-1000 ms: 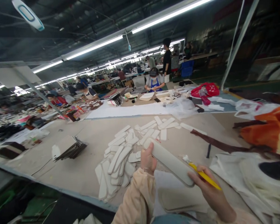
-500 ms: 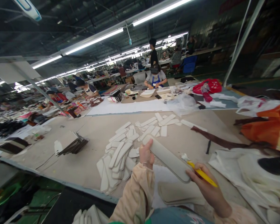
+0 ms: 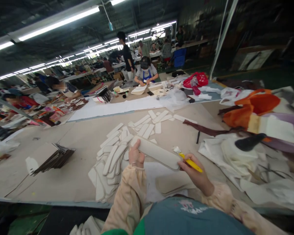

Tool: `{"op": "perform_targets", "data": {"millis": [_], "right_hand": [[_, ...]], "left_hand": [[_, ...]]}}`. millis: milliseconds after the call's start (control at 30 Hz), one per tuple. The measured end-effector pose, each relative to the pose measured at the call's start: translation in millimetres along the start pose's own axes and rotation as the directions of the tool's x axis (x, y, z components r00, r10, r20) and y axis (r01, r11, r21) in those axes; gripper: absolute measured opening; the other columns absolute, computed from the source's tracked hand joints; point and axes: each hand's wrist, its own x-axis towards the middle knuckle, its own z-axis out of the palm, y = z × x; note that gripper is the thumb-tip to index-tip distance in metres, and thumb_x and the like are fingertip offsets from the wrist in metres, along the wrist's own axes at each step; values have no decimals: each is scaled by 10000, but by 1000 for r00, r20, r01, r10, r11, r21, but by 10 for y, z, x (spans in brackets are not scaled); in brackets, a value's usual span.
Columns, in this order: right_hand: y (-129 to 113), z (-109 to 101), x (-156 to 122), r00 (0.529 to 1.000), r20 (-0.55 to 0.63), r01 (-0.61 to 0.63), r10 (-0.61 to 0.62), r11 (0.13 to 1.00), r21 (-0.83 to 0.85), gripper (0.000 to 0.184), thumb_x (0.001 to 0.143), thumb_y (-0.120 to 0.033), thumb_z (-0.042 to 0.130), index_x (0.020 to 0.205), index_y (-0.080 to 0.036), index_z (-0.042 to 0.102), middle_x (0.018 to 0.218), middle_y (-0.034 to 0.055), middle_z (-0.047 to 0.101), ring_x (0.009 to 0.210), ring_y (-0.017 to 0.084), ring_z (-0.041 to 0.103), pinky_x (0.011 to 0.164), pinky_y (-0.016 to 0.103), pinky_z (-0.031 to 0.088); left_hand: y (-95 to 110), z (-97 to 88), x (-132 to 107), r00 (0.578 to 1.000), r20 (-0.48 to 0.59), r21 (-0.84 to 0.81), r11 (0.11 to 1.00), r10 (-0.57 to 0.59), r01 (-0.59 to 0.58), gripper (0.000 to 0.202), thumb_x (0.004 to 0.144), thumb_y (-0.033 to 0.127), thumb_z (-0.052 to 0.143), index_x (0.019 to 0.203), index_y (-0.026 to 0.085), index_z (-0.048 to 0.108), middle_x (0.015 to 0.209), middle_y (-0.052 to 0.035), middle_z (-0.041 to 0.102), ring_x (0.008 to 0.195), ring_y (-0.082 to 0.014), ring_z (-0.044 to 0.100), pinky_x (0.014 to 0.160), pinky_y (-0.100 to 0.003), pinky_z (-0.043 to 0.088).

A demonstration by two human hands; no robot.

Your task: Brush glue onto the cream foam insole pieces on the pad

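My left hand grips the upper left end of a long pale panel with rounded corners, thumb on top. The panel is tilted above the table. My right hand holds a brush with a yellow handle and whitish bristles. Its fingertips also touch the panel's lower right end. Beneath the panel, a stack of similar panels rests on a white sheet. A loose heap of pale rounded strips spreads beyond and left of my left hand.
Dark-edged boards form a stack at the left. On the right lie a brown strip, an orange bag and white cloth with a black object. A seated co-worker works across the table.
The camera view has swung right, so the whole scene sits farther left. Both hands still hold the panel and brush in much the same pose; the panel lies slightly flatter in view.
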Motion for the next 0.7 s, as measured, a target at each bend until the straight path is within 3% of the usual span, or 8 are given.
{"op": "perform_targets", "data": {"millis": [533,700], "right_hand": [[-20,66,-19,997,19,74,-72,987,-145,271,734,-386,663,767,-224,448,600,-46,506,550,117,483,506,229,396],[40,77,-20,998,10,56,-55,987,-151,272,735,-373,669,772,-226,443,616,-48,516,559,116,498,518,226,405]], "left_hand": [[-27,-192,115,994,-33,-40,994,-103,101,191,714,68,640,881,154,609,841,-52,680,790,-154,652,763,-294,546],[-14,-246,60,987,49,-63,986,-153,156,179,744,115,619,921,139,603,881,-65,681,838,-152,647,774,-265,534]]}}
